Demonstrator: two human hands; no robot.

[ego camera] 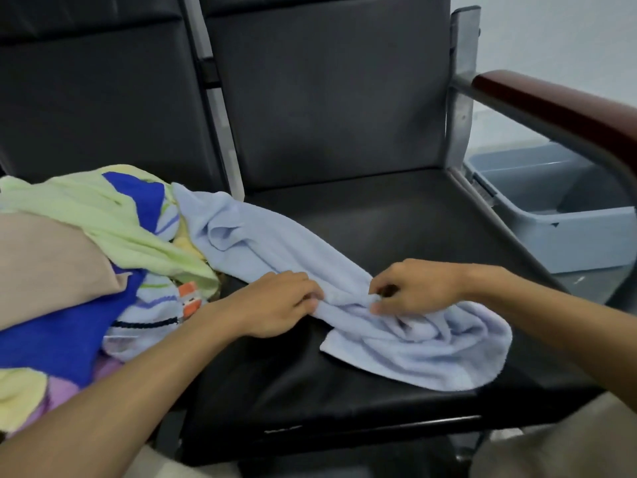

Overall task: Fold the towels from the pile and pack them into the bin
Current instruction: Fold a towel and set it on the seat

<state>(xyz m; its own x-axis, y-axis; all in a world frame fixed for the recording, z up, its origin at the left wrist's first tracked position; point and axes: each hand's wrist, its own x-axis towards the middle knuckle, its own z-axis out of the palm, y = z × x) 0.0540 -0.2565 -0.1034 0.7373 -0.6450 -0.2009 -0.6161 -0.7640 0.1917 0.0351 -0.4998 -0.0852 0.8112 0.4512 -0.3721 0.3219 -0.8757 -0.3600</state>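
A person's left hand (275,303) and right hand (415,288) work a light blue towel (410,343) on the black seat (396,219) of a chair. Each hand pinches a bunched fold of the cloth near its middle, fingers curled, the two hands close together. The towel lies crumpled and unfolded, one end resting against the pile (79,243) of mixed towels heaped on the neighbouring seat to the left, the other rumpled toward the seat's front edge. The grey bin (579,236) stands on the floor to the right, beyond the wooden armrest (551,101); no towel shows in the part of it in view. The step in hand appears to be drawing this towel clear of the pile and finding its edges. The next move likely calls for spreading it flat on the seat, corners squared, before a first fold.
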